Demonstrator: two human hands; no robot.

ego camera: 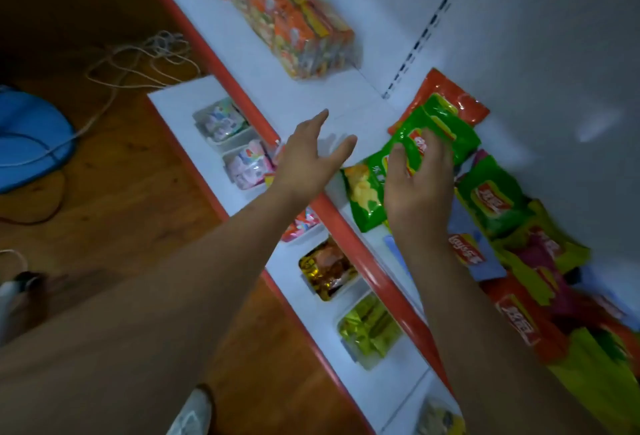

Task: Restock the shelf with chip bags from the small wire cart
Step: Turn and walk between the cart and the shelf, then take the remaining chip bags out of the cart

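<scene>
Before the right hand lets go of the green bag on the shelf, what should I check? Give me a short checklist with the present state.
1. Right hand grips green bag: ok.
2. Bag fully on shelf: not ok, its lower end overhangs the red edge.
3. Bare shelf space to the bag's left: ok.
4. Left hand open, holding nothing: ok.
5. Neighbouring bags tidy: not ok, they overlap.
6. Cart stock left: cannot tell, cart out of view.

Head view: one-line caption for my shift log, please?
Right hand sets a green chip bag on the white shelf; left hand hovers open beside it.
</scene>
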